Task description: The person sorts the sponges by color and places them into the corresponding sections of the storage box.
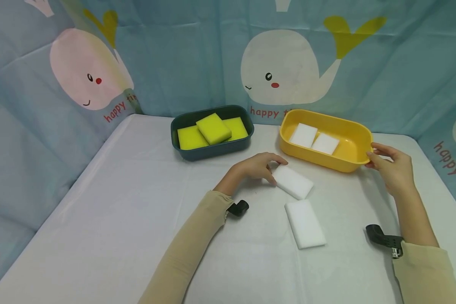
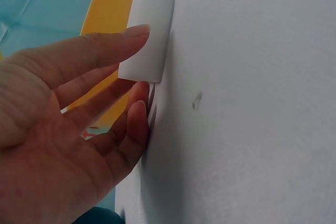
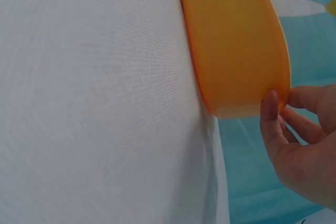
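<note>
My left hand [image 1: 259, 166] has its thumb and fingers about the near left end of a white sponge block [image 1: 293, 182] on the table. In the left wrist view the thumb lies against the white block [image 2: 149, 30], and other fingers curl behind and below it. Another white sponge block [image 1: 305, 223] lies flat closer to me. With thumb and fingers, my right hand [image 1: 395, 168] pinches the right end rim of a yellow basin [image 1: 323, 160]. Two white blocks [image 1: 314, 138] lie inside that basin, toward its left side. The right wrist view shows the pinch on the basin's corner [image 3: 247, 77].
A dark green basin [image 1: 213, 151] with several yellow sponges [image 1: 214, 128] stands left of the yellow one, at the table's back edge. Behind both hangs a blue whale-print curtain [image 1: 182, 63]. White cloth covers the table [image 1: 110, 211].
</note>
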Action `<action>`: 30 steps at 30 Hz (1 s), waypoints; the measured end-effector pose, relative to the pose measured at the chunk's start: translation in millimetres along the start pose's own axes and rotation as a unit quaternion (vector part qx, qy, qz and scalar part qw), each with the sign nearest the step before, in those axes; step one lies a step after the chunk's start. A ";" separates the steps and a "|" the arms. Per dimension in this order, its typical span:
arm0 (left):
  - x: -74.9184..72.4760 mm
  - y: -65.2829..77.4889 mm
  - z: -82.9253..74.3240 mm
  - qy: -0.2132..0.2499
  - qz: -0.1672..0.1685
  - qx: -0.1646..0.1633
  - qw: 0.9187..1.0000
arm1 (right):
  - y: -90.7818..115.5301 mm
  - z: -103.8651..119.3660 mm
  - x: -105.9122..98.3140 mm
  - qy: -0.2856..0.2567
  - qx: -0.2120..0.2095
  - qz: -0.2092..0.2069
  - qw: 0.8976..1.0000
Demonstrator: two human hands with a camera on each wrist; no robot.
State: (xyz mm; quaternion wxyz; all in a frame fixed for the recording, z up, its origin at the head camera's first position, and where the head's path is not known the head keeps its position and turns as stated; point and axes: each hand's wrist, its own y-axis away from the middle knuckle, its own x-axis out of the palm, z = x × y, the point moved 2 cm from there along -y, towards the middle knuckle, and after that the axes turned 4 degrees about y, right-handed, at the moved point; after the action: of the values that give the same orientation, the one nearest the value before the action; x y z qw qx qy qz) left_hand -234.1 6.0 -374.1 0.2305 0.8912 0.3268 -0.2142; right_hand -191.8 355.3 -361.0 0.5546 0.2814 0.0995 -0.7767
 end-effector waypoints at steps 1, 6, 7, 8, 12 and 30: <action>-0.3 0.2 0.0 -0.002 -0.001 -0.001 1.000 | 0.0 -0.1 0.0 0.000 0.001 0.000 1.000; -1.7 1.8 -0.9 -0.003 -0.007 -0.007 1.000 | 0.0 0.3 0.4 -0.003 -0.001 0.003 1.000; -1.9 1.9 -1.2 -0.003 -0.008 -0.008 1.000 | 0.0 0.5 0.5 -0.003 0.000 0.003 1.000; -2.1 2.4 -1.7 -0.002 -0.010 -0.010 1.000 | -0.2 0.6 0.6 -0.003 0.000 0.003 1.000; -3.3 4.4 -4.4 0.006 -0.018 -0.021 1.000 | -0.2 0.6 0.6 0.002 0.003 0.002 1.000; -15.4 16.0 -12.6 0.051 -0.040 -0.012 0.998 | 2.0 1.9 -0.3 -0.003 0.004 0.003 1.000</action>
State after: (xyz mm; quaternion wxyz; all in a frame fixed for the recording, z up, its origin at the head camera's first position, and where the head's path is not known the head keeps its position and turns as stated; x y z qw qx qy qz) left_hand -231.1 -5.4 -351.5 0.2155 0.8844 0.3760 -0.1731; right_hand -190.5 353.9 -358.9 0.5562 0.2814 0.0935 -0.7764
